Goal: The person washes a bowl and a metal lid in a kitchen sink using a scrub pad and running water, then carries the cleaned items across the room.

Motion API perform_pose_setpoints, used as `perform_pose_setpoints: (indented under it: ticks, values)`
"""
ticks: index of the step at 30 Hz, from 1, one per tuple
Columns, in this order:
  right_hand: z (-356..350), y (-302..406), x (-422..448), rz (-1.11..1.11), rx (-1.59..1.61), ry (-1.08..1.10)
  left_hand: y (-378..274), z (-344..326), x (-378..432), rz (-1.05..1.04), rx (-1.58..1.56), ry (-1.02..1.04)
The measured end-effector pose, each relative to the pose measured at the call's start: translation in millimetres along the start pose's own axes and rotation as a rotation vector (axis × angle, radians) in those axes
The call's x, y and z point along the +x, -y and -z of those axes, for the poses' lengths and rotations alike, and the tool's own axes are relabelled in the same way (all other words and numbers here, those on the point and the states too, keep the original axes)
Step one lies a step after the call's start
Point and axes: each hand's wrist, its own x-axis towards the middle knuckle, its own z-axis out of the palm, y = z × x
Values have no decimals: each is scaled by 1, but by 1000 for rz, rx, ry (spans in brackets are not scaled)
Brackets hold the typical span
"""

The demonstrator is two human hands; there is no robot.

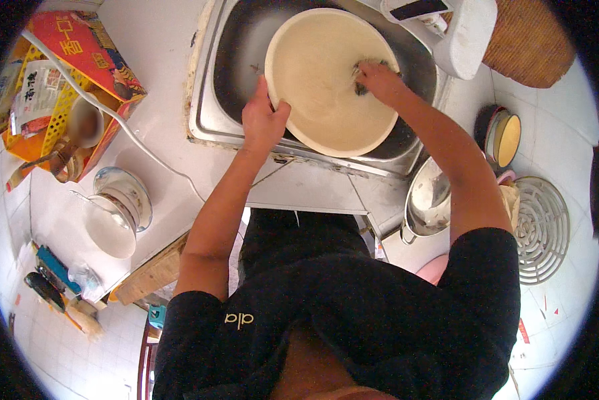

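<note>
A large cream-coloured basin (324, 100) rests tilted over a stainless steel sink (239, 65). My left hand (265, 120) grips the basin's rim at the left, thumb on the inner side. Inside the basin, near the right wall, my right hand (379, 82) presses a dark scouring pad or cloth (361, 89) against the surface; its fingers partly hide the thing, so its exact kind is not plain. The inside of the basin looks wet or cloudy.
A white tap or dispenser unit (464, 40) overhangs the sink's right. A steel pot (427, 200) stands by my right arm. Stacked bowls (114, 225), a white cable (144, 150) and a red box of packets (94, 50) lie on the left counter.
</note>
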Motion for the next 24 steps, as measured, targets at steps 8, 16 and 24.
perform_pose_setpoints:
  ticks: [8, 16, 24]
  values:
    - [110, 23, 71, 613, -664, -505, -3, 12, 13, -27, 155, -71]
    - [-17, 45, -27, 38, -2, 109, 1, 12, 17, -28, 141, -49]
    - [-6, 177, 28, -47, 576, -221, -7, 26, 6, 21, 192, -34]
